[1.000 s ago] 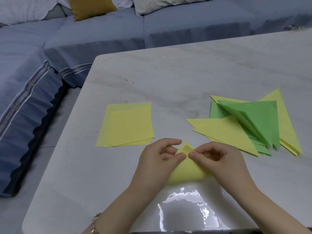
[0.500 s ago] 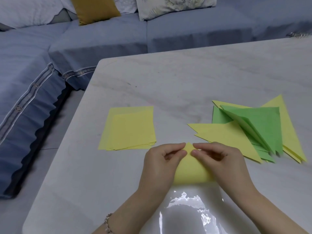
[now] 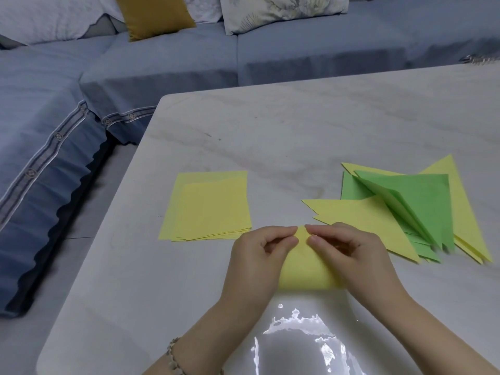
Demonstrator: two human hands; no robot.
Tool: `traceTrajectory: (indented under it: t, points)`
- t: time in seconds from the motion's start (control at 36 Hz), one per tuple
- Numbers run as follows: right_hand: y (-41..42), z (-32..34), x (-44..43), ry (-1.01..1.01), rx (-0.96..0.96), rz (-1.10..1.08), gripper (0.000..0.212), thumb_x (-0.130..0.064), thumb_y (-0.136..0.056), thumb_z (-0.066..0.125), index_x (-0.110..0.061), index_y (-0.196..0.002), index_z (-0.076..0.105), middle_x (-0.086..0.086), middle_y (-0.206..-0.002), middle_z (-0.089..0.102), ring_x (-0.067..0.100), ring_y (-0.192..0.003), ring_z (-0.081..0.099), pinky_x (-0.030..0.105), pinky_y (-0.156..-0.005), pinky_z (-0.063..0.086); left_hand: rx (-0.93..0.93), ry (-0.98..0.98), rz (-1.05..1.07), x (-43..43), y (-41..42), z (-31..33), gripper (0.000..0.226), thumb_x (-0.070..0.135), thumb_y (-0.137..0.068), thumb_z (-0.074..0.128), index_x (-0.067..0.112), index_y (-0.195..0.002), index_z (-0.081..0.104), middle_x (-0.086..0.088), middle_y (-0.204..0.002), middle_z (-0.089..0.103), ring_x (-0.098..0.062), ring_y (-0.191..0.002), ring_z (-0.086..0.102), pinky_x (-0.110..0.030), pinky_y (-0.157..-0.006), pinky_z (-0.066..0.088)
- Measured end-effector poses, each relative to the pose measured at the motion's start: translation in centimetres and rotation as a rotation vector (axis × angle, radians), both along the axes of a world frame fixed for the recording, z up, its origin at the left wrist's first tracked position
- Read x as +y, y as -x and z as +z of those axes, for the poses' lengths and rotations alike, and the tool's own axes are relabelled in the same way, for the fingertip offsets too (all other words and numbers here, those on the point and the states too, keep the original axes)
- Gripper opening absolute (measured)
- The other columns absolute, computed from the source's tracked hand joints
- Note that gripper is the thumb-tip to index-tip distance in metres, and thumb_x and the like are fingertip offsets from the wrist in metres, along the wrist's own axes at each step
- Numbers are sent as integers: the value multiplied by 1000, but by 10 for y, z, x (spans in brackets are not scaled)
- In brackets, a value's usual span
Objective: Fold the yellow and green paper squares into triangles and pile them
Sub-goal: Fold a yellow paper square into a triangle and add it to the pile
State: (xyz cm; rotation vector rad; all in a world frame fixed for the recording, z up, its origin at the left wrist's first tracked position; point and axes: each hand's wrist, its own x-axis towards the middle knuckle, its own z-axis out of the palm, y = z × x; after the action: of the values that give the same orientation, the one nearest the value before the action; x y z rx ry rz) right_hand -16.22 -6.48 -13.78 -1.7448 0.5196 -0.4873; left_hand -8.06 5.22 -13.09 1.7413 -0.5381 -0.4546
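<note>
On the counter (image 3: 297, 131), a pile of folded triangles (image 3: 400, 212) (yellow and green) lies right, a stack of yellow squares (image 3: 208, 207) waits left, and the left hand (image 3: 259, 255) and right hand (image 3: 349, 253) pinch one yellow sheet (image 3: 305, 272) mid-fold at its matched corners.

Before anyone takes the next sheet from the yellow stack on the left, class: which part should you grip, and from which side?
Grip the near right corner of the stack of yellow squares, coming from the right, beside the left hand. There the sheet edges fan apart slightly, so one sheet should lift alone. Elsewhere they lie flush on the table.
</note>
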Motion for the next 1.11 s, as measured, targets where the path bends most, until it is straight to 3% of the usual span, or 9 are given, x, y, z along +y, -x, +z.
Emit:
traceTrajectory:
  t: [0.14,0.22,0.33,0.58,0.94,1.03,1.11]
  points:
    - [-2,1,0,2,18,12,27,-2,-76,70,-29,-74,71,-14,-81,68,-1,-73,61,7,-65,41,5,-11,8,2,0,-3,30,10,-84,66,39,-78,68,23,-84,70,6,-82,63,-6,-72,43]
    - [-6,1,0,-9,45,-19,22,-6,-75,72,-27,-71,70,-17,-75,69,-4,-65,59,5,-61,40,-2,-7,-1,2,1,-3,30,10,-84,66,39,-79,68,24,-87,69,8,-84,62,-5,-73,42]
    - [-13,-2,-2,-13,83,-33,23,-8,-76,73,-29,-69,67,-5,-69,69,2,-60,55,6,-59,41,-14,-18,3,1,-1,-6,28,10,-85,65,38,-80,69,22,-86,70,7,-86,62,-5,-73,41]
    - [-27,-18,-4,-9,145,-3,19,-8,-80,69,-24,-68,68,-14,-72,67,-4,-63,57,7,-63,42,-74,-76,47,-2,-10,-23,16,8,-85,65,18,-94,73,20,-85,66,6,-84,60,-3,-72,41]
    - [-32,-24,-7,-99,155,36,24,-6,-82,65,-22,-65,66,-11,-72,66,-9,-61,55,5,-62,41,-19,-80,50,0,-16,-29,25,9,-84,66,33,-78,68,21,-74,67,6,-74,59,-5,-69,41]
    - [-34,-30,-9,-28,214,33,20,-8,-83,64,-20,-68,66,-12,-73,65,-7,-62,55,4,-61,39,-55,-158,62,1,-19,-33,14,11,-85,65,20,-94,70,14,-78,64,8,-69,55,-3,-68,39]
    - [-37,-41,-10,120,264,1,13,-9,-85,61,-16,-74,66,-11,-74,63,-2,-69,54,4,-62,37,-312,-309,40,7,-20,-47,25,18,-90,59,16,-114,62,11,-102,61,8,-86,51,-3,-80,34]
